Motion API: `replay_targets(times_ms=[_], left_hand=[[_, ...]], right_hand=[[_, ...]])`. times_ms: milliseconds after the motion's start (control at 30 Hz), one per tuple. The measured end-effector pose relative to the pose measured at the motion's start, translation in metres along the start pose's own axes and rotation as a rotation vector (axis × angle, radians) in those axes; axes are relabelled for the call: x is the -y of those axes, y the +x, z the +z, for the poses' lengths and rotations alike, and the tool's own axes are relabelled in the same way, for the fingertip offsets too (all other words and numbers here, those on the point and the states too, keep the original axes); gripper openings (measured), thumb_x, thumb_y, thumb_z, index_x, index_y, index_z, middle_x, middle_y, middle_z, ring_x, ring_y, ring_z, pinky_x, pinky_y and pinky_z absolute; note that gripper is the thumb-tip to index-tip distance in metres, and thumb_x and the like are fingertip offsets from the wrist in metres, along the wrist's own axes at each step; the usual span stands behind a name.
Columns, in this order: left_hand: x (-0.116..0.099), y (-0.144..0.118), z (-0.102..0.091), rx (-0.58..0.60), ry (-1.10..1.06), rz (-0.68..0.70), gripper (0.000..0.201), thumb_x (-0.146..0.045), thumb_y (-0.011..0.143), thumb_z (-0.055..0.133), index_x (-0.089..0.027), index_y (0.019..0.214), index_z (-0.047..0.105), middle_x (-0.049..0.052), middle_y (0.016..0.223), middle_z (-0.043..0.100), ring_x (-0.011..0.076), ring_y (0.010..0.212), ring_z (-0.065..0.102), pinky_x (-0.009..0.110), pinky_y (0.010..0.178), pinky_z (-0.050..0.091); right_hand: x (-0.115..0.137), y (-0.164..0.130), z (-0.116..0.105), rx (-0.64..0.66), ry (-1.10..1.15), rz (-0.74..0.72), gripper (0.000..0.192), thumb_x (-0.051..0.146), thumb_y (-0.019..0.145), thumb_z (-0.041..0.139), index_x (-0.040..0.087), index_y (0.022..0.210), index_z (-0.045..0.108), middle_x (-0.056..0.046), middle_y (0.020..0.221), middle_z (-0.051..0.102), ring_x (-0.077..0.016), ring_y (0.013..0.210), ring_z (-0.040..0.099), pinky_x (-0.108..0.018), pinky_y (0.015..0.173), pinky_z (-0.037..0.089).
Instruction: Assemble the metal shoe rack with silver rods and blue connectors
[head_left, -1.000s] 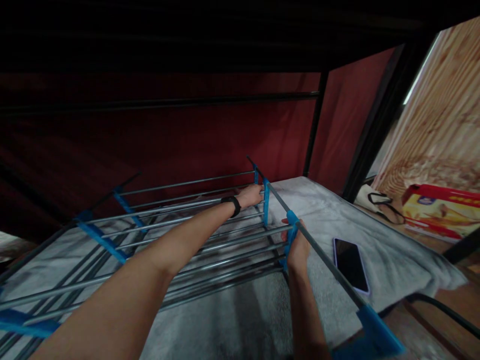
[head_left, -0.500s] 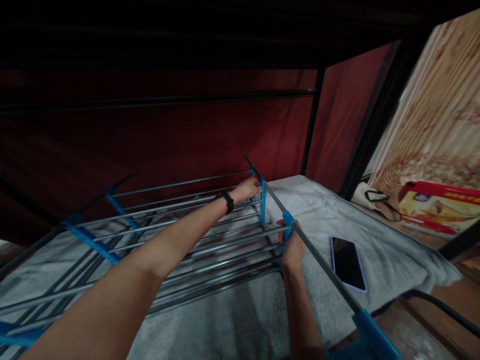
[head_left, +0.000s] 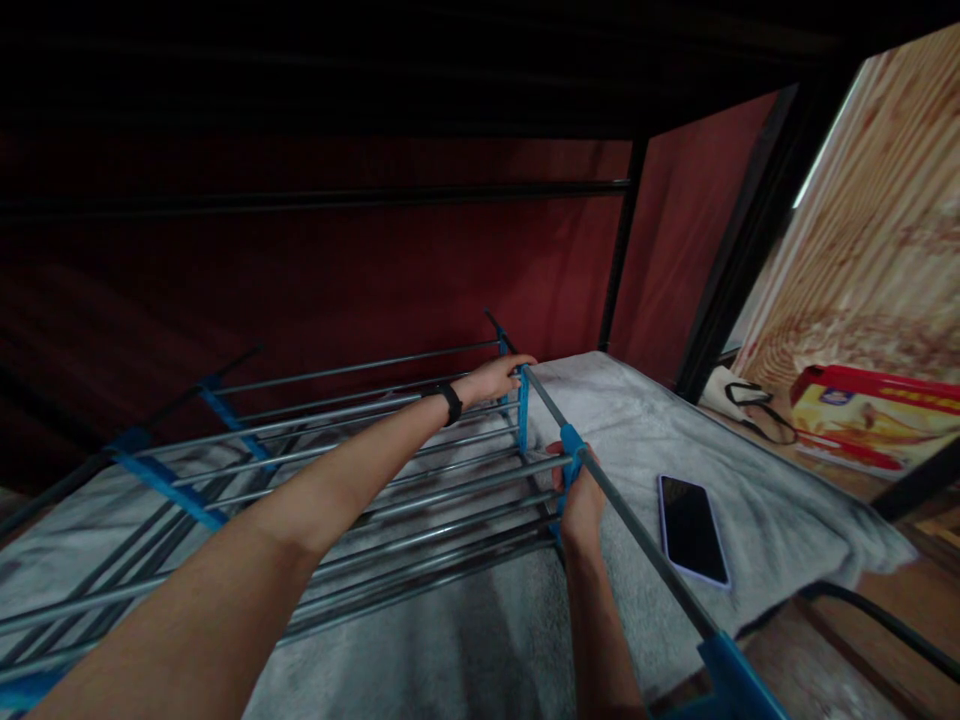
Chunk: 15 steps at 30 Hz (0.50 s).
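A metal rod rack (head_left: 360, 470) with blue plastic joints lies on a grey blanket (head_left: 630, 420). My left hand (head_left: 495, 378), with a black band at the wrist, grips the far blue joint at the rack's right end. My right hand (head_left: 579, 505) is closed around the nearer blue joint (head_left: 571, 442) on the same end rod, which runs toward me down to a blue foot (head_left: 731, 675).
A dark phone (head_left: 691, 527) lies face up on the blanket right of the rack. A red and yellow box (head_left: 874, 418) and a black-strapped item (head_left: 750, 405) lie beyond the blanket. Black frame posts (head_left: 739, 245) stand ahead, against a red wall.
The view has shifted slightly, and my left hand has closed further around the far joint. My right hand keeps its grip on the nearer joint.
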<state>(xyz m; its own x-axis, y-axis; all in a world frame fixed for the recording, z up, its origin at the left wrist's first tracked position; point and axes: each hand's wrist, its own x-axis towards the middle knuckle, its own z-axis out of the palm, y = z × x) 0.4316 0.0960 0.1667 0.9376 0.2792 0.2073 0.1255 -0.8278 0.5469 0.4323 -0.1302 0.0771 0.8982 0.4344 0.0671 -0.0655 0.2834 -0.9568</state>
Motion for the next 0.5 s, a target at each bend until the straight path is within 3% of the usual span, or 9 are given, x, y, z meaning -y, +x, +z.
replay_targets(times_ms=[233,500], left_hand=[[0.008,0.003,0.000,0.033,0.032,0.036,0.038,-0.013,0.075,0.056,-0.019,0.111,0.065,0.002,0.098,0.068,0.0163,0.088,0.059,0.027,0.084,0.048],[0.005,0.000,-0.001,0.026,-0.039,0.026,0.035,-0.012,0.067,0.058,-0.020,0.101,0.063,-0.002,0.086,0.062,0.0144,0.080,0.055,0.025,0.076,0.045]], right_hand=[[-0.004,0.001,-0.002,0.022,0.009,-0.040,0.047,0.053,0.093,0.039,0.019,0.074,0.066,0.005,0.050,0.042,-0.0116,0.049,0.040,-0.028,0.053,0.028],[-0.013,0.000,-0.007,0.073,-0.016,-0.102,0.050,0.057,0.095,0.037,0.020,0.078,0.066,0.005,0.051,0.042,-0.0120,0.050,0.039,-0.028,0.053,0.028]])
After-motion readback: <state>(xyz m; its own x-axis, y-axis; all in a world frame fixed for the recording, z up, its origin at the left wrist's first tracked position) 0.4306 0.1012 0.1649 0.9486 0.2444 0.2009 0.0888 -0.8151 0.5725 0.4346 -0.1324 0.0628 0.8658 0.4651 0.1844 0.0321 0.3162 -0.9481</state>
